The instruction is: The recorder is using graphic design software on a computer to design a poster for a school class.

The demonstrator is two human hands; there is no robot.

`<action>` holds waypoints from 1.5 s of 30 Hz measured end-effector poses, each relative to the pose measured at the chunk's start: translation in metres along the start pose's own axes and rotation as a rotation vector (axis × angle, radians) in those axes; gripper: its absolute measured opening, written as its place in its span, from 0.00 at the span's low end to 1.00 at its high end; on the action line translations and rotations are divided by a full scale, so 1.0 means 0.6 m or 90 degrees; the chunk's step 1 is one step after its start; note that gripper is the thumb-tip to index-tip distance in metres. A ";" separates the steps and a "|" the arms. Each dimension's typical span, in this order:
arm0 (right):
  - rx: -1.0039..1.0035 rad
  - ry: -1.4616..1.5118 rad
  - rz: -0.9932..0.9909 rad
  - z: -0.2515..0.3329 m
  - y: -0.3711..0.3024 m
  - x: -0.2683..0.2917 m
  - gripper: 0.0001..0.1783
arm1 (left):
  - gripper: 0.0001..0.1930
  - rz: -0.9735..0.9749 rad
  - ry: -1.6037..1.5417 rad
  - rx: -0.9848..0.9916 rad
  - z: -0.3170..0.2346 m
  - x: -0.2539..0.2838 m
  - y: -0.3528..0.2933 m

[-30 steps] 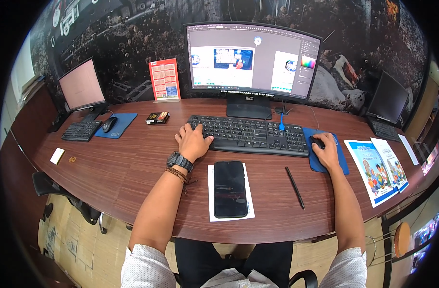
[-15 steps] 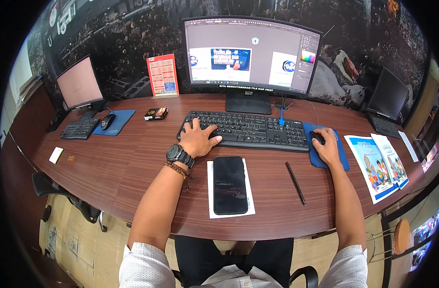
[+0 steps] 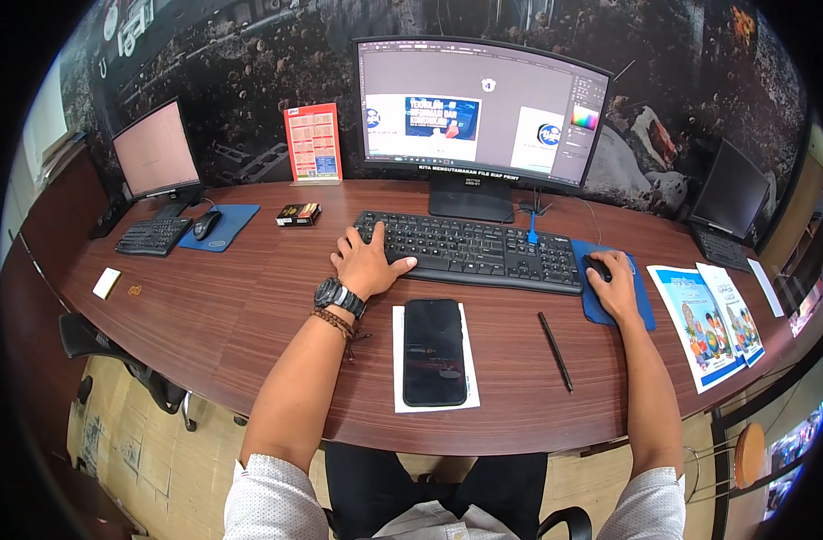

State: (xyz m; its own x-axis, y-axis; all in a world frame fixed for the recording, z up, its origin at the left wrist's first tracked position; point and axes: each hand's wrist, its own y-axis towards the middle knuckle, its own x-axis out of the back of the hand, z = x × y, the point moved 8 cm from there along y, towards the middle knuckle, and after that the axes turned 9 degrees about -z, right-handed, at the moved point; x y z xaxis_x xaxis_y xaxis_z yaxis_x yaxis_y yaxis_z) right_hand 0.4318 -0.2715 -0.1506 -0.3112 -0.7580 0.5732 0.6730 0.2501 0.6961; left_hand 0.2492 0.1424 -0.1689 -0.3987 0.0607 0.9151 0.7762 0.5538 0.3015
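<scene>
My left hand (image 3: 366,264) rests at the left end of a black keyboard (image 3: 465,249), thumb and fingers apart. One fingertip lies on the keys near the upper left, and the thumb reaches toward the front edge. A watch and a beaded bracelet circle that wrist. My right hand (image 3: 616,286) is closed over a black computer mouse (image 3: 598,267), partly hidden under the fingers, on a blue mouse pad (image 3: 641,301). Beyond the keyboard stands a curved monitor (image 3: 456,67) with a design program on its screen. In front of the keyboard lies a black smartphone (image 3: 434,355) on a sheet of white paper.
A black pen (image 3: 555,351) lies between the phone and my right forearm. Colourful booklets (image 3: 697,328) are at the right. A small box (image 3: 299,214) and a red desk calendar (image 3: 314,144) stand left of the monitor. Another monitor (image 3: 157,151) is at the far left.
My left hand's fingers have shifted on the keyboard's left end, some now drawn back off the keys. The whole view has tilted slightly. My right hand stays on the mouse.
</scene>
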 end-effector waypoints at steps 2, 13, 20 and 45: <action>-0.004 -0.003 0.004 0.000 0.000 0.000 0.18 | 0.51 0.002 0.000 -0.001 -0.001 0.000 0.000; -0.012 -0.019 -0.004 -0.006 0.003 0.001 0.18 | 0.51 0.018 -0.011 0.004 -0.002 -0.001 0.001; -0.013 -0.012 -0.009 -0.006 0.002 0.003 0.18 | 0.51 0.018 -0.006 0.007 -0.003 0.000 -0.001; 0.007 0.002 -0.007 0.000 0.001 0.003 0.18 | 0.55 -0.048 -0.010 0.032 0.008 0.022 0.007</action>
State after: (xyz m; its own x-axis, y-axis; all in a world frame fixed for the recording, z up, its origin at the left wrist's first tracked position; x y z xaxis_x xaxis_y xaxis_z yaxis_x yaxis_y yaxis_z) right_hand 0.4319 -0.2728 -0.1491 -0.3168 -0.7628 0.5638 0.6624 0.2475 0.7071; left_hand 0.2447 0.1497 -0.1570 -0.4626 0.0298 0.8861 0.7182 0.5986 0.3548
